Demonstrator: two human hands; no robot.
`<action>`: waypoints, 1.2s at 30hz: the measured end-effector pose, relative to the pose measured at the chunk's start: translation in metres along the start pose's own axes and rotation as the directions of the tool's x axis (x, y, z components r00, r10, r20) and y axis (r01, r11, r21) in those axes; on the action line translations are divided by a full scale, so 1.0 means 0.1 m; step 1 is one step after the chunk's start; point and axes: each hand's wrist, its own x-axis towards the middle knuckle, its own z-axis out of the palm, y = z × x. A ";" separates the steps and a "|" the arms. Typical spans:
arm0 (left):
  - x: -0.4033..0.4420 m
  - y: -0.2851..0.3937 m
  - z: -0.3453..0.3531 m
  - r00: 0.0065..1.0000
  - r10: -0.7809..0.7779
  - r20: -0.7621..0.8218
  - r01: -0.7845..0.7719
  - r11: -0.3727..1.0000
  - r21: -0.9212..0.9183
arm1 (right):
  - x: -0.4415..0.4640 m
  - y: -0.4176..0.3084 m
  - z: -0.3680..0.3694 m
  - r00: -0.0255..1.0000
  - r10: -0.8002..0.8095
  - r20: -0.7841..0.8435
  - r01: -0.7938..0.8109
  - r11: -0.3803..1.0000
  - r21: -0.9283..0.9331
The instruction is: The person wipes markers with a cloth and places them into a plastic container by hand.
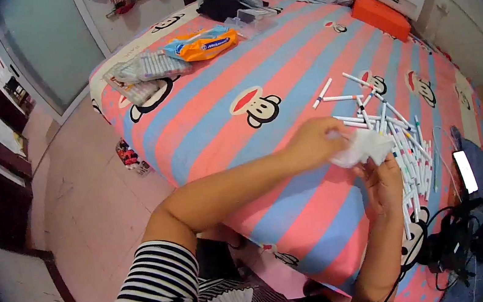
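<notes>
1. Two hands meet at 3 o'clock above a striped bed [303,105]. The left hand [313,143] pinches a crumpled white sheet [369,146], cloth or film; the right hand [383,183] touches its lower edge, fingers curled, though whether they grip cannot be told.
2. Loose pens [407,155] lie heaped just beside the right hand, toward 3 o'clock. A careless sweep of that hand could roll them apart.
3. Opposed pulling might tear the sheet, which looks thin.
4. A black cable tangle [460,237] at 4 o'clock could snag the right forearm [382,255].
5. Clear packets [149,68] at 11 o'clock seem to hold rows of pale sticks.
6. An orange-and-blue pack [202,45] at 12 o'clock hides its contents.
7. A red-orange box [380,17] sits at 2 o'clock, contents unseen.
</notes>
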 end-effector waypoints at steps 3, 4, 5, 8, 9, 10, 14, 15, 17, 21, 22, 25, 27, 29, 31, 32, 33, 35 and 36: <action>0.09 0.06 -0.46 0.989 -0.114 -0.092 0.117 0.993 0.031 | -0.02 -0.10 0.14 0.996 0.052 -0.075 -0.049 0.998 0.034; 0.20 -0.02 -0.75 0.979 -0.125 -0.159 0.112 0.990 -0.086 | -0.02 -0.11 0.13 0.994 0.050 -0.094 -0.047 0.998 0.028; 0.41 -0.23 -1.11 0.963 -0.144 -0.226 0.100 0.975 -0.199 | -0.02 -0.10 0.12 0.993 0.049 -0.111 -0.046 0.999 0.025; 0.55 0.05 -1.88 0.842 -0.072 -0.535 -0.008 0.989 -0.147 | -0.01 -0.11 0.10 0.990 0.065 -0.128 -0.065 0.998 0.001; 0.58 0.09 -2.07 0.788 -0.084 -0.611 -0.047 0.980 -0.195 | 0.00 -0.11 0.10 0.989 0.071 -0.129 -0.073 0.997 -0.010; 0.65 0.11 -2.29 0.729 -0.100 -0.678 -0.092 0.966 -0.240 | 0.00 -0.10 0.09 0.988 0.072 -0.134 -0.073 0.997 -0.008; 0.70 -0.14 -3.16 0.516 -0.174 -0.838 0.308 0.952 -0.008 | 0.02 -0.06 0.01 0.992 0.067 -0.108 -0.068 0.998 -0.004; 0.64 -0.20 -3.27 0.498 -0.217 -0.839 0.439 0.898 0.029 | 0.03 -0.06 -0.01 0.994 0.069 -0.085 -0.069 0.998 -0.004; 0.58 -0.27 -3.36 0.450 -0.081 -0.889 0.641 0.723 0.258 | 0.03 -0.05 -0.02 0.996 0.056 -0.069 -0.054 0.998 0.034; 0.55 -0.14 -3.12 0.455 0.426 -0.782 0.746 0.298 0.596 | 0.05 -0.02 -0.03 0.995 0.043 -0.094 -0.034 0.995 0.090; 0.57 -0.07 -3.01 0.454 0.503 -0.736 0.734 0.257 0.628 | 0.05 -0.02 -0.02 0.995 0.041 -0.096 -0.029 0.992 0.123; 0.88 -0.16 -2.89 0.683 0.529 -0.503 0.504 0.157 0.849 | 0.05 -0.05 -0.01 0.993 0.047 -0.110 -0.024 0.979 0.201; 1.20 -0.30 -2.69 0.760 0.329 -0.560 0.454 0.347 0.820 | 0.05 -0.05 -0.08 0.990 0.060 -0.125 -0.029 0.973 0.230; 1.48 -0.39 -2.48 0.828 0.115 -0.548 0.461 0.415 0.784 | 0.07 -0.03 -0.15 0.993 0.066 -0.101 -0.033 0.954 0.299; 1.76 -0.61 -2.47 0.828 0.120 -0.548 0.427 0.499 0.754 | 0.09 -0.02 -0.21 0.996 0.063 -0.067 -0.035 0.933 0.359; 1.89 -0.73 -2.54 0.887 0.136 -0.441 0.373 0.350 0.859 | 0.10 -0.01 -0.24 0.998 0.058 -0.030 -0.038 0.888 0.459; 2.00 -0.84 -2.59 0.934 0.149 -0.325 0.296 0.187 0.937 | 0.10 -0.01 -0.27 0.999 0.049 0.005 -0.044 0.831 0.555; 2.17 -0.97 -2.70 0.972 0.105 -0.212 0.209 0.032 0.977 | 0.13 0.03 -0.40 0.977 -0.075 0.198 -0.087 0.712 0.697; 2.21 -0.99 -2.75 0.975 0.049 -0.217 0.216 0.037 0.976 | 0.12 -0.05 -0.33 0.987 -0.044 0.152 -0.087 0.655 0.751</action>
